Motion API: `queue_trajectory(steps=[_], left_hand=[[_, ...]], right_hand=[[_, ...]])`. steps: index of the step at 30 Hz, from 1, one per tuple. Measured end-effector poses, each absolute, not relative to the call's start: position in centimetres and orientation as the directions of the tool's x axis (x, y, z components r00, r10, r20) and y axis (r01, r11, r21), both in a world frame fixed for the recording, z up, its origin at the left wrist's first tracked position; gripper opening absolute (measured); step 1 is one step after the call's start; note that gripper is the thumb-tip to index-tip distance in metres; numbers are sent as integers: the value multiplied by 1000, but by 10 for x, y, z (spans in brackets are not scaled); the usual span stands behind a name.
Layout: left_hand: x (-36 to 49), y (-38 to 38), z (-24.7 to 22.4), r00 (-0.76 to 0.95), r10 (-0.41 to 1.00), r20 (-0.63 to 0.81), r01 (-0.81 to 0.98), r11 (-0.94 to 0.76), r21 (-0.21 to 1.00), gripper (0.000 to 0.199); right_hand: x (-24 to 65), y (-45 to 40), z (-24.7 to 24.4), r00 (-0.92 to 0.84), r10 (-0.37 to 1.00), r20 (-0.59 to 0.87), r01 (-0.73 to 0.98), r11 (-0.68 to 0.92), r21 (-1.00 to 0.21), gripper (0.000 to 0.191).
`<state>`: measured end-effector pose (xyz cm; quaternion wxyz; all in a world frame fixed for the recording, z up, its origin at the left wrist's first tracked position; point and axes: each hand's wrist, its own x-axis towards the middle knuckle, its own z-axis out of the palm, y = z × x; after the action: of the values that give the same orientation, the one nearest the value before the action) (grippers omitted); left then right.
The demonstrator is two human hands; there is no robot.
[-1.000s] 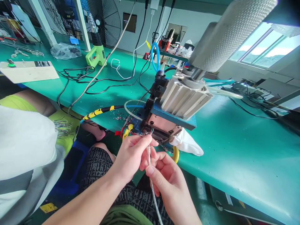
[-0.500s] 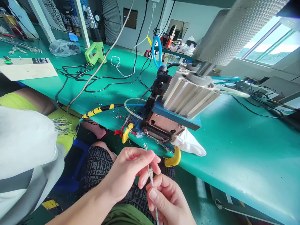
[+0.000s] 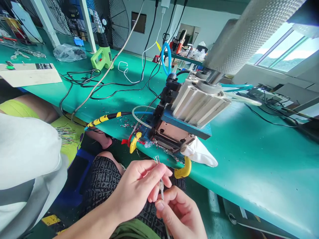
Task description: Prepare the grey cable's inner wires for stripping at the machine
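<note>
A thin cable (image 3: 161, 190) runs up between my two hands, over my lap. My left hand (image 3: 143, 186) pinches its upper part, and several fine wire ends (image 3: 156, 159) fan out above the thumb. Lower down, my right hand (image 3: 178, 210) holds the same cable between thumb and fingertips. Beyond my hands, a pneumatic press (image 3: 184, 116) stands at the table's edge, with a white cloth (image 3: 199, 152) under its right side. Wire scraps (image 3: 129, 125) lie around its base.
Yellow clamps (image 3: 183, 168) stick out at the green table's (image 3: 249, 159) front edge. A striped hose (image 3: 107, 118) reaches the press from the left. Farther back stands a green heat gun (image 3: 102, 56) among black cords. Another person (image 3: 27, 149) sits close on the left.
My left thumb has moved slightly up the cable, towards the wire ends. My right hand has shifted a little left along with the cable. The view has tilted slightly.
</note>
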<state>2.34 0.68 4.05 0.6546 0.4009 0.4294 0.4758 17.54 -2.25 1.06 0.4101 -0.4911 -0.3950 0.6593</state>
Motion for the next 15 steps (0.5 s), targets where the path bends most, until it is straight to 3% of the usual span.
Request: queue_trajectory(steps=[11,15], left_hand=[[27,3,39,180,971,-157,-115,179,977,41],[25,3,41,84,989,-125,-81,131,988,40]], right_hand=[[169,-20,17,-129,948,-292,-257,-316,-913,33],[173,-15,12,-245,931,-270,-168,-316,-934,32]])
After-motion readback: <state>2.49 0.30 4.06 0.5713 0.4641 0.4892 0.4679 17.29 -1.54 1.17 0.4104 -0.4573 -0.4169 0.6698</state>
